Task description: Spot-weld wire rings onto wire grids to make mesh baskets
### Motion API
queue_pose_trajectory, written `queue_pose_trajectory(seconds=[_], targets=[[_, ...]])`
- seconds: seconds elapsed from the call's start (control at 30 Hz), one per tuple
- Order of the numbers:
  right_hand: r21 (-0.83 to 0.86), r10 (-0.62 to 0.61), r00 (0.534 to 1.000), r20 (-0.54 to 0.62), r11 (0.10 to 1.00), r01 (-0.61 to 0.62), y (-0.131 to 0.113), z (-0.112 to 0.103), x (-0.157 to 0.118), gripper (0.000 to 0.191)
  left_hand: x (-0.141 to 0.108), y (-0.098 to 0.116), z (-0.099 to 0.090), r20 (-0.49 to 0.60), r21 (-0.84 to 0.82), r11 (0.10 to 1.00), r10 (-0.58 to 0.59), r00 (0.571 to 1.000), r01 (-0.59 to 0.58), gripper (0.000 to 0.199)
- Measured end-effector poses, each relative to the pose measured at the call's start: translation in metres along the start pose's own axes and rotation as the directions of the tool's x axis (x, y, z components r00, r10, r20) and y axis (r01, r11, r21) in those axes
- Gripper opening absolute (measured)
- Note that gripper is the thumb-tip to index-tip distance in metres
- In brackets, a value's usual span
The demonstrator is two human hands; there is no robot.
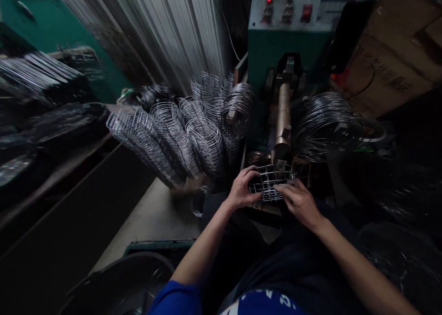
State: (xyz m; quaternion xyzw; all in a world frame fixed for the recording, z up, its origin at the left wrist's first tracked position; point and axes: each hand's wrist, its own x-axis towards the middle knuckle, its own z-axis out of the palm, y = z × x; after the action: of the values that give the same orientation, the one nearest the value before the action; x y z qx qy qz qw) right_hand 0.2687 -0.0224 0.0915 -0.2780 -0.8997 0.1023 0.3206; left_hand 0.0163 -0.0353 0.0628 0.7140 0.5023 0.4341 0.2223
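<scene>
— Reaching forward from bent elbows, both forearms are converging on a small silver wire-grid basket frame (270, 181); where is it sitting?

— It is lying just below the brown cylindrical metal arm (282, 121) of the green machine (276, 48). The left hand (241, 190) is curling its fingers around the frame's left end; the right hand (299, 201) is pressing flat on its right side.

— Any writing?

— White letters on the blue shirt (255, 303) are showing, too cropped to read.

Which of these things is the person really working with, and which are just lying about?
In hand:
left hand and right hand, both gripping the wire grid piece
copper arm of the green machine, just above it

Lying about:
stacked wire rings to the left
wire coils to the right
cardboard boxes
</scene>
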Motion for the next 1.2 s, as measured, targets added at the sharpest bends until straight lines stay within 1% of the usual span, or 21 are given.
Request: queue_pose_trajectory(seconds=[0.1, 0.2, 0.47, 0.57, 0.67, 0.77, 0.87, 1.0, 1.1, 1.2], targets=[[-0.009, -0.035, 0.999, -0.034, 0.999, 0.035, 0.007, 0.0, 0.006, 0.037, 0.009, -0.003, 0.001, -0.007, -0.018, 1.0, 0.012, 1.0, -0.012, 0.056], [-0.014, -0.058, 0.998, -0.033, 0.998, 0.058, 0.013, -0.001, 0.012, 0.035, 0.016, -0.005, -0.001, -0.008, -0.024, 1.0, 0.004, 1.0, -0.004, 0.058], [0.036, -0.05, 0.998, -0.035, 0.998, 0.052, 0.019, -0.001, 0.021, 0.032, 0.023, -0.002, -0.008, -0.017, 0.014, 1.0, -0.005, 1.0, 0.006, 0.057], [0.061, 0.002, 0.998, -0.06, 0.998, 0.002, 0.016, 0.0, 0.024, 0.023, 0.026, 0.002, -0.011, -0.024, 0.049, 0.999, 0.016, 1.0, -0.014, 0.052], [0.004, 0.105, 0.986, -0.127, 0.994, -0.105, 0.014, 0.004, 0.028, 0.012, 0.032, 0.005, -0.014, -0.012, 0.079, 0.997, 0.019, 1.0, -0.018, 0.048], [-0.095, 0.148, 0.964, -0.22, 0.98, -0.172, 0.017, 0.01, 0.035, 0.022, 0.043, 0.004, -0.016, -0.025, 0.08, 0.997, 0.02, 0.999, -0.018, 0.049], [-0.122, 0.163, 0.947, -0.275, 0.972, -0.203, 0.023, 0.014, 0.04, 0.027, 0.051, -0.001, -0.018, -0.03, 0.065, 0.998, 0.022, 0.999, -0.02, 0.049], [-0.086, 0.22, 0.93, -0.295, 0.963, -0.255, 0.027, 0.016, 0.043, 0.026, 0.055, -0.007, -0.019, -0.024, 0.071, 0.997, -0.018, 1.0, 0.02, 0.05], [-0.043, 0.261, 0.914, -0.309, 0.957, -0.288, 0.031, 0.016, 0.047, 0.027, 0.063, -0.012, -0.021, -0.002, 0.1, 0.995, -0.028, 1.0, 0.028, 0.051], [0.11, 0.342, 0.904, -0.258, 0.94, -0.324, 0.037, 0.013, 0.052, 0.029, 0.076, -0.015, -0.024, 0.008, 0.11, 0.994, -0.019, 1.0, 0.018, 0.05]])
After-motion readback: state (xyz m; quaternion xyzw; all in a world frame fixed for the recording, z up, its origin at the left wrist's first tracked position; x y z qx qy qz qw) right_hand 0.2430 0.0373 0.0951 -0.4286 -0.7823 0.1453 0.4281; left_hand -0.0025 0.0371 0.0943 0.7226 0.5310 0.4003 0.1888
